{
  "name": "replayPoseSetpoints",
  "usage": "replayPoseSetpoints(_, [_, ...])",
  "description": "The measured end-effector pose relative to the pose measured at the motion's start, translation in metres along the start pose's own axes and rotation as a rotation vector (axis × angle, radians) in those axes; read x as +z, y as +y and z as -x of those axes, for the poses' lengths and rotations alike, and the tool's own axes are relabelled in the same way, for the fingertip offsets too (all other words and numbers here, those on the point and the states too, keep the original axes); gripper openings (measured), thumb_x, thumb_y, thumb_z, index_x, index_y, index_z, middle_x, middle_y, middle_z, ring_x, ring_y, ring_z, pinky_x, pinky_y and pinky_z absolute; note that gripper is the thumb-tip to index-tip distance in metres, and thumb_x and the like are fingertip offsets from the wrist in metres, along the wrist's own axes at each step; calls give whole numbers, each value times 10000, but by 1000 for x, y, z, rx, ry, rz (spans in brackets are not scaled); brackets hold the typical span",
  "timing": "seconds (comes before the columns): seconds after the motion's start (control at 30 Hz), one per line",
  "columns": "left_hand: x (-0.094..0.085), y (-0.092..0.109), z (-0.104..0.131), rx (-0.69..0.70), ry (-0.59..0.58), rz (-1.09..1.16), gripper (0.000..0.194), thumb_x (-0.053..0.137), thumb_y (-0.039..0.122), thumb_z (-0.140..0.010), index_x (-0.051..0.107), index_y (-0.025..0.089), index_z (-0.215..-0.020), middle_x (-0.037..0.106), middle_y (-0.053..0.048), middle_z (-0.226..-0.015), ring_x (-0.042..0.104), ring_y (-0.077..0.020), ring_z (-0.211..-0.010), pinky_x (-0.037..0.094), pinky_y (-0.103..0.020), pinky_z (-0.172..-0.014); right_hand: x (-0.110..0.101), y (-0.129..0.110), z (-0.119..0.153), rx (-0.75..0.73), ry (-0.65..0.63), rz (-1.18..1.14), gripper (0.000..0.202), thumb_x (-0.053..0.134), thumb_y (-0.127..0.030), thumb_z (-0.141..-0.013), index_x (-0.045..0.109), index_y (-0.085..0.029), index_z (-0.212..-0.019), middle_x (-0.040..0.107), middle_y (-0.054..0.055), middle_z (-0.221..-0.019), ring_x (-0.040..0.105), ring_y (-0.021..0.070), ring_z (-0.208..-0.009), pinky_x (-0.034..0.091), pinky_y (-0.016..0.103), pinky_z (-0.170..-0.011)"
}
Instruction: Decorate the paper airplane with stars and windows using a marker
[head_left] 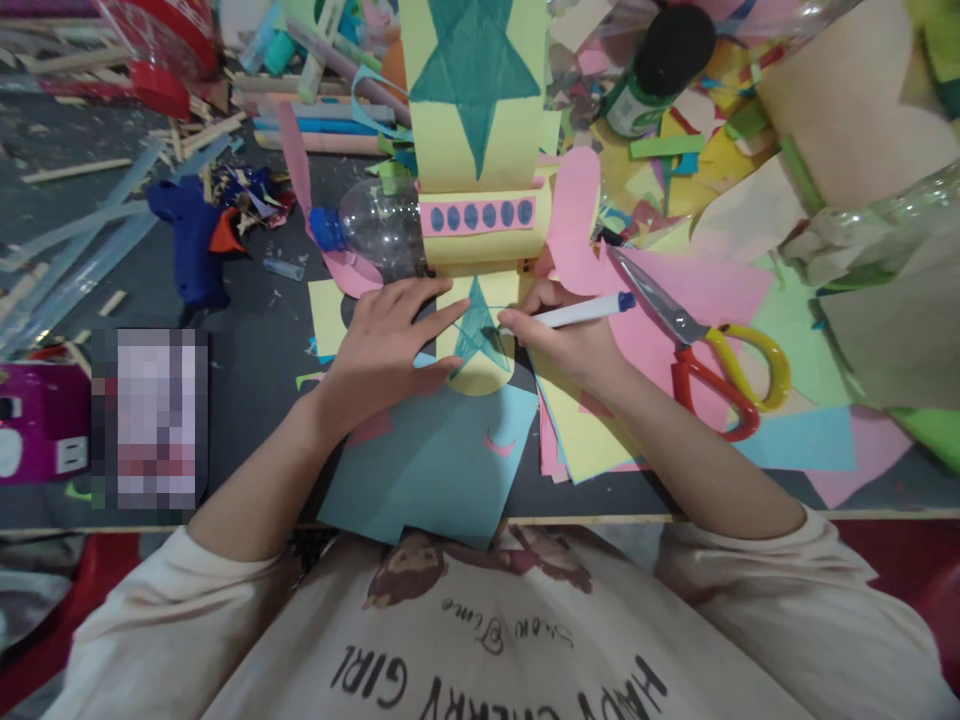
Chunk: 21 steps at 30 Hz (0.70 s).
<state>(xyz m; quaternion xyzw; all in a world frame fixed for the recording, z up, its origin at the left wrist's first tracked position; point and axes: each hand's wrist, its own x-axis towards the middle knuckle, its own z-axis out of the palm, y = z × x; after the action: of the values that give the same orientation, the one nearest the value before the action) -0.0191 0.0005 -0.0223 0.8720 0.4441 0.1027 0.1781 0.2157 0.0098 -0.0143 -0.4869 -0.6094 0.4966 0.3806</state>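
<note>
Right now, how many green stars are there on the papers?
2: a large star on the upper yellow paper, a smaller star on the rounded tab below. Others may be hidden.

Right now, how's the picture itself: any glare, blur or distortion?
Head view: dim, soft light, small glints on the clear bottle; head view, left: coarse pixelation hides a flat rectangle; head view, upper left: the red-capped bottle looks stretched and soft.

The person wore a loose, off-white top with sleeves ending near the elbows, brown-haired cartoon figures printed across it, and dark lettering including "HAPPY" and "GIRL".
</note>
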Motion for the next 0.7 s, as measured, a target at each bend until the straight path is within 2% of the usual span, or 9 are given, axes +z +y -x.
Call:
replayPoseSetpoints(0.13, [1,-1,0,4,6,8,564,536,561,-1005,574,273,-1489,535,-145,-1543,474,-382,-1394,346,-525,-1139,1,-1,1,-7,0,53,378,672,-406,-855,464,-233,-592,487,-32,-580,450,127,-598,378,291,-608])
replayPoseSetpoints(0.33, [0,0,1,18,24,6,550,538,551,-1010,583,263,-1476,543,-146,-1539,484,-372,-1394,356,-516,-1143,4,-2,6,21,33,151,332,612,-290,-814,387,-231,-578,442,-42,-565,388,114,-588,319,285,-590])
replayPoseSetpoints(0.47, [-1,0,0,16,8,-9,550,563,531,-1001,580,261,-1480,545,-156,-1536,489,-386,-1386,372,-532,-1122,3,-3,6,79,-51,158,305,601,-223,-736,366,-228,-541,367,-63,-518,338,94,-551,251,277,-542])
replayPoseSetpoints(0.57, [-1,0,0,14,7,-11,545,577,505,-998,575,260,-1485,544,-156,-1536,489,-386,-1385,371,-532,-1122,-1,-3,4,117,-100,62,336,624,-237,-726,362,-229,-517,352,-68,-497,323,86,-520,246,265,-512])
replayPoseSetpoints(0.7, [-1,1,0,13,5,7,536,583,493,-995,577,265,-1480,543,-149,-1536,485,-382,-1387,364,-531,-1130,-3,-1,0,80,-39,-80,405,692,-382,-781,417,-231,-525,409,-55,-478,370,95,-488,328,262,-499])
